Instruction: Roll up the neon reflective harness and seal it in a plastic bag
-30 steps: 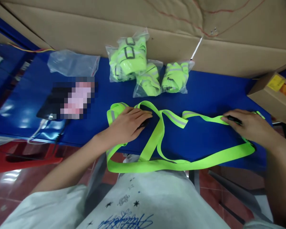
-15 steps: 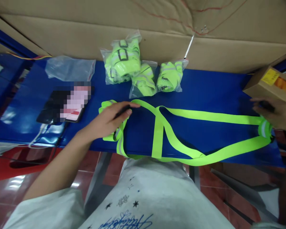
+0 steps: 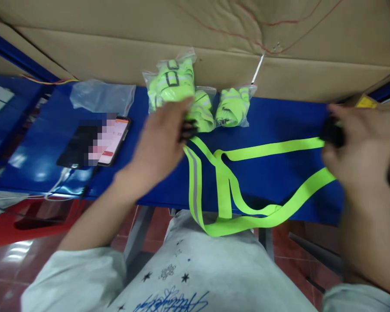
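A neon yellow-green reflective strap vest point(image 3: 223, 186) with a grey stripe lies across the table and droops over its front edge. My left hand point(image 3: 164, 136) is closed round one gathered end, with black buckle parts showing at the fingers. My right hand point(image 3: 365, 145), smeared by motion, is closed round the other end, and a dark piece point(image 3: 333, 130) sticks out of it. Between the hands the straps run slack and cross near the middle. Behind my left hand, partly covered by it, stand clear bags of folded vests point(image 3: 177, 82).
Another bagged vest point(image 3: 233, 106) sits farther back. On the left lie a plastic bag point(image 3: 104, 96), a phone point(image 3: 117, 143) and a dark device point(image 3: 79, 145) with cables. A box point(image 3: 367, 102) is partly hidden at the right. A red stool point(image 3: 6, 229) stands below.
My left hand has lifted its gathered end up and to the right. My right hand has come inward to the left with the other end. The straps between them hang slacker.
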Available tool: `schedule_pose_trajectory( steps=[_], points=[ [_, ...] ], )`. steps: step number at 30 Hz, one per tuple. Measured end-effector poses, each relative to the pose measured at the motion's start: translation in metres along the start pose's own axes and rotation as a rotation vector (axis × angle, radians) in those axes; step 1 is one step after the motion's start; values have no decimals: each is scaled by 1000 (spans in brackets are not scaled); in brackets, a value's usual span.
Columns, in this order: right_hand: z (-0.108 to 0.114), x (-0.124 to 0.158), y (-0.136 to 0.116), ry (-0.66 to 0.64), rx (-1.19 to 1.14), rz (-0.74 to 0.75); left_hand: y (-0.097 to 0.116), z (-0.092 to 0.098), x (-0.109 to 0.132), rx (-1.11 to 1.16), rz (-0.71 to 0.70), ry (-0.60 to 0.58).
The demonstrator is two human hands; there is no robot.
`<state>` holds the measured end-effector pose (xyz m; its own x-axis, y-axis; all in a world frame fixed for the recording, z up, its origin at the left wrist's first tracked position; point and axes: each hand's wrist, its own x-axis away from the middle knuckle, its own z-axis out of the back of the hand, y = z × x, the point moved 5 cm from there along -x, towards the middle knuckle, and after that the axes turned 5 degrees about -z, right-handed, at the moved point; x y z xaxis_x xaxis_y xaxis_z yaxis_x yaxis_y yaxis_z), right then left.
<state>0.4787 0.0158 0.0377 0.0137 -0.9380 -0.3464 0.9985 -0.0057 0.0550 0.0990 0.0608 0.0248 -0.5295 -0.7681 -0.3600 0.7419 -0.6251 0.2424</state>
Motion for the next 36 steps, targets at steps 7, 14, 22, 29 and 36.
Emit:
schedule_pose_trajectory(
  steps=[7,14,22,29,36],
  points=[
    [-43,3,-124,38,-210,401,60,-74,-19,-192,-156,-147],
    [-58,11,-139,27,-270,422,61,-85,-12,-273,-182,-91],
    [-58,7,-163,58,-237,358,68,-87,-16,-118,-53,-63],
    [-16,-11,-157,56,-550,380,47,-32,-24,256,-119,44],
    [21,-22,-147,95,-894,308,23,-13,-35,729,-173,-88]
  ],
)
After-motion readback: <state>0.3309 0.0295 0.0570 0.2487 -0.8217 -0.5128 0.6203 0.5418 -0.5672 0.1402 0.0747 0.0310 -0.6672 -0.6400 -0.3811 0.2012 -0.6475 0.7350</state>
